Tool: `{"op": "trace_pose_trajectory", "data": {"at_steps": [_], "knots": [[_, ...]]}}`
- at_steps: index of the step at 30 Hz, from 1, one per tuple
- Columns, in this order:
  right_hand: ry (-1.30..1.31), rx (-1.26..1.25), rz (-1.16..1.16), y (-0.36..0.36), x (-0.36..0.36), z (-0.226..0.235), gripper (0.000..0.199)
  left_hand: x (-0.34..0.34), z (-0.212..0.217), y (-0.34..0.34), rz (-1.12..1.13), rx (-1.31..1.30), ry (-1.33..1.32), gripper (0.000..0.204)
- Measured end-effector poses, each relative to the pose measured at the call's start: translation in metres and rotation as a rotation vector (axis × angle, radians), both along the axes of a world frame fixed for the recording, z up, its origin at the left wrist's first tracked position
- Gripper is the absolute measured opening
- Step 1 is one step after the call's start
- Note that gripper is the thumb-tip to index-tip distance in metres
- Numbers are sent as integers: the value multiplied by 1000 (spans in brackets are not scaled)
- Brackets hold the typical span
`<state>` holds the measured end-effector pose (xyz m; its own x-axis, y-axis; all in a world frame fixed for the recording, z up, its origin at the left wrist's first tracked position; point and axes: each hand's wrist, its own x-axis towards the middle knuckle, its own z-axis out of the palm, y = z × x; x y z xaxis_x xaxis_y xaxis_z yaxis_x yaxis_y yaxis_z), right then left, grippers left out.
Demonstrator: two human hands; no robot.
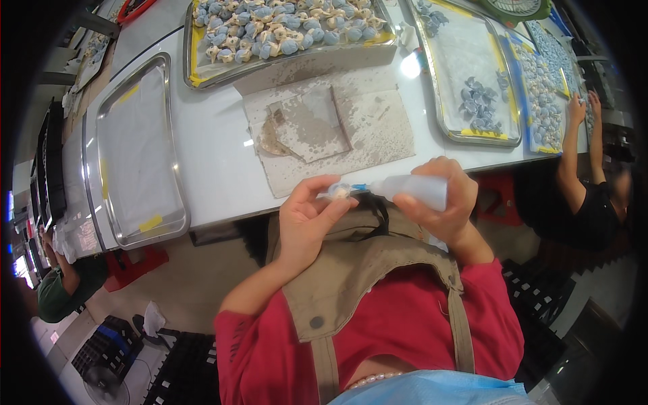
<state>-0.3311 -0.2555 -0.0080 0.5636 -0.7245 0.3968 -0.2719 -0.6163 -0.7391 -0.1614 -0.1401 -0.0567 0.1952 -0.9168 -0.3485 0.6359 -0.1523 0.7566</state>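
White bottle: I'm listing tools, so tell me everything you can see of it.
The bottle is whitish, smooth and cloudy, seemingly plastic, with a tapered shoulder and thin blue tip. It lies nearly level in the right grip, tip pointing left toward the small pale piece in the left grip. Whether tip and piece touch is unclear, as are its contents.

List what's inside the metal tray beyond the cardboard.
A crowd of small blue-and-cream pieces, on a pale lining with yellow tape near the edges. They cover most of the lining, hiding whatever lies beneath; the tray runs out of frame at its far side.
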Motion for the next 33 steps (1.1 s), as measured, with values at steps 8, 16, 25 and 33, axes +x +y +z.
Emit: {"op": "trace_pose_trajectory", "data": {"at_steps": [8,16,25,33], "knots": [[-3,21,-6,-1,-1,-3,34,0,-1,-1,-1,-7,-26,36],[-14,51,-5,-2,0,-3,33,2,-3,-2,5,34,-9,35],[-188,363,-125,-6,5,-13,25,4,-8,-2,105,-4,3,34],[-113,635,-301,-49,31,-60,18,3,-17,-6,62,-1,-3,35]]}}
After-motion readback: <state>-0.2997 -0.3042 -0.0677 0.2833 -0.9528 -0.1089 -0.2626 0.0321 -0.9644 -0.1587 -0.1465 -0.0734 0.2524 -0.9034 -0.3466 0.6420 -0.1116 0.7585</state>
